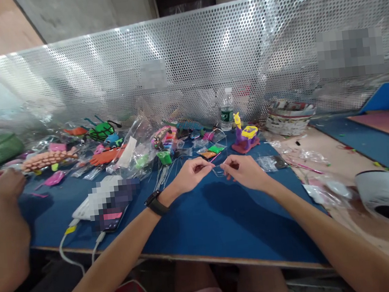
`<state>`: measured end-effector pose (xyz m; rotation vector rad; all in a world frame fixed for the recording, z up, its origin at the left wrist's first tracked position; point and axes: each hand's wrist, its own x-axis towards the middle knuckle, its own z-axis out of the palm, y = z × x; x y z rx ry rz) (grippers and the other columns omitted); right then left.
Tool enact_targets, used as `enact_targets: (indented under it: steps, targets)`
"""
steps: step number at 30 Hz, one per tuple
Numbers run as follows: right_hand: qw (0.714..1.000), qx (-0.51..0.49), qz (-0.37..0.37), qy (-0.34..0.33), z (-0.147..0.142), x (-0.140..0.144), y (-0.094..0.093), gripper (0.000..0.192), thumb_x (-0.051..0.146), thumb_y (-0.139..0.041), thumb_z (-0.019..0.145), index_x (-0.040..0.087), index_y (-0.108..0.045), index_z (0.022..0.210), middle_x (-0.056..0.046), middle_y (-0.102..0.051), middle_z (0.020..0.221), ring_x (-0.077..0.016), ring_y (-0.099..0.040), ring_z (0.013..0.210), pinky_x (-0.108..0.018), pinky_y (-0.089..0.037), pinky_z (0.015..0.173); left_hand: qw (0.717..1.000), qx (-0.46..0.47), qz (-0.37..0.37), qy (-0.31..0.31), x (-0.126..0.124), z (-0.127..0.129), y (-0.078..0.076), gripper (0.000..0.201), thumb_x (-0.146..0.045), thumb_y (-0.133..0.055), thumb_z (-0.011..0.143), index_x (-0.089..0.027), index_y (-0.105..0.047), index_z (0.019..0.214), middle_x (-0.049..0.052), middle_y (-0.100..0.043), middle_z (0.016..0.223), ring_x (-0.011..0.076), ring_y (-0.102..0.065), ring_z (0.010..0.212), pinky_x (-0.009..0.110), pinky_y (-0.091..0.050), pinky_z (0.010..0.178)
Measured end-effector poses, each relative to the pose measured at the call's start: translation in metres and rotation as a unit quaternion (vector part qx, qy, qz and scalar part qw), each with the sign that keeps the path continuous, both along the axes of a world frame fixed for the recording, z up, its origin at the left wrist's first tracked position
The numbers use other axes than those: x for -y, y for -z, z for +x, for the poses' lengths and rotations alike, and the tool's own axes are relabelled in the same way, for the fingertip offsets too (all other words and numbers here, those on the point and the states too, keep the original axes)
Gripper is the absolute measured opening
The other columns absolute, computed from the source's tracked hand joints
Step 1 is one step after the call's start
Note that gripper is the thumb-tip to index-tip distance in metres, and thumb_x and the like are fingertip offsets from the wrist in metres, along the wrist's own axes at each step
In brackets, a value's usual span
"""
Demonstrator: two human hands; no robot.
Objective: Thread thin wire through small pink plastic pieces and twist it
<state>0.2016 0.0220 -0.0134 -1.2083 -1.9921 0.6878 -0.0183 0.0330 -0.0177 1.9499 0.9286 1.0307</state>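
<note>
Two hands pinched shut on one small clear bag (pixel 218 169): left hand (pixel 192 173) at its 9 o'clock edge, right hand (pixel 243 172) at 3, above the blue mat (pixel 218 217). I'd keep fingertips near the mouth, pull evenly. Co-worker's hand (pixel 0 183) well apart, far 9 o'clock.

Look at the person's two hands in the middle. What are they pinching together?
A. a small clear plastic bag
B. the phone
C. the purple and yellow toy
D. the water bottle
A: the left hand and the right hand both pinch a small clear plastic bag between them, above the blue mat, while the water bottle stands far behind.
</note>
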Motion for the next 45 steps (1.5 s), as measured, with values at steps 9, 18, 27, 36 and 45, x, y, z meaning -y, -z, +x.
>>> enact_targets:
  steps: [9, 18, 27, 36, 45]
  targets:
    - [1.0, -0.025, 0.001, -0.005, -0.002, 0.0, 0.003, 0.032, 0.047, -0.051, 0.095, 0.022, -0.062, 0.079, -0.004, -0.075, 0.077, -0.0184, -0.071, 0.065, -0.028, -0.055, 0.056, 0.998, -0.008, -0.05, -0.026, -0.004, -0.001, 0.001, 0.032, -0.044, -0.066, 0.085, -0.013, -0.072, 0.082, 0.005, -0.069, 0.075, 0.0134, -0.057, 0.065, 0.026, -0.043, 0.061]
    - [0.971, -0.198, -0.126, -0.056, -0.013, 0.009, 0.004, 0.034, 0.055, -0.057, 0.091, 0.023, -0.054, 0.102, -0.007, -0.075, 0.098, -0.0168, -0.073, 0.072, -0.03, -0.061, 0.063, 0.997, 0.04, -0.027, -0.065, -0.006, -0.001, 0.0, 0.029, -0.042, -0.067, 0.084, -0.014, -0.069, 0.08, 0.004, -0.069, 0.078, 0.0133, -0.058, 0.069, 0.027, -0.047, 0.068]
    - [0.936, -0.312, -0.162, -0.026, -0.015, 0.007, 0.004, 0.04, 0.058, -0.067, 0.081, 0.021, -0.065, 0.096, -0.009, -0.074, 0.107, -0.0187, -0.071, 0.084, -0.027, -0.06, 0.058, 0.995, 0.069, -0.029, -0.066, -0.003, 0.0, -0.001, 0.026, -0.04, -0.066, 0.086, -0.015, -0.068, 0.081, 0.002, -0.066, 0.077, 0.0127, -0.057, 0.072, 0.028, -0.046, 0.073]
    - [0.963, -0.267, -0.033, -0.032, -0.011, 0.007, 0.001, 0.031, 0.047, -0.071, 0.081, 0.025, -0.072, 0.102, -0.007, -0.07, 0.118, -0.0207, -0.069, 0.094, -0.027, -0.059, 0.059, 0.949, -0.013, 0.293, -0.113, 0.011, -0.003, -0.012, 0.017, -0.031, -0.061, 0.092, -0.02, -0.073, 0.089, 0.007, -0.066, 0.085, 0.0186, -0.059, 0.085, 0.033, -0.049, 0.08]
    - [0.967, -0.249, -0.001, -0.055, -0.01, 0.015, -0.007, 0.03, 0.044, -0.071, 0.082, 0.025, -0.072, 0.106, -0.004, -0.071, 0.095, -0.0147, -0.063, 0.072, -0.026, -0.054, 0.054, 0.984, 0.105, 0.124, -0.07, 0.005, -0.001, -0.005, 0.022, -0.039, -0.066, 0.089, -0.018, -0.073, 0.087, 0.007, -0.073, 0.09, 0.0185, -0.065, 0.087, 0.035, -0.052, 0.086]
